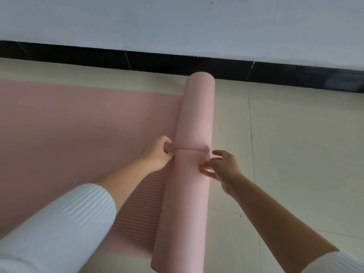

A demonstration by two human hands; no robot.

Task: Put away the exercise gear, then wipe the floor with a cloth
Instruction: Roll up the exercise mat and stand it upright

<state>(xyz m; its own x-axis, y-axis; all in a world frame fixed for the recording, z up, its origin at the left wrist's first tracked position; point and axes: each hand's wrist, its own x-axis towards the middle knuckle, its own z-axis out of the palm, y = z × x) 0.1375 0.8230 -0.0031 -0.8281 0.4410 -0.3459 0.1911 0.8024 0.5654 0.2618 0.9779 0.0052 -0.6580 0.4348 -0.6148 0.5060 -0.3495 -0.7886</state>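
A pink exercise mat lies on the floor, partly rolled. Its roll (195, 115) runs from the wall toward me, and the flat ribbed part (78, 131) spreads to the left. A thin pink band (189, 149) crosses the roll's middle and dents it. My left hand (157, 154) pinches the band's end at the roll's left side. My right hand (222, 166) rests at the roll's right side, fingers spread and touching the roll just below the band.
Pale floor tiles (295, 144) extend to the right of the roll. A black skirting strip (137, 60) and a white wall (177, 22) bound the far side. My white ribbed sleeves fill the lower corners.
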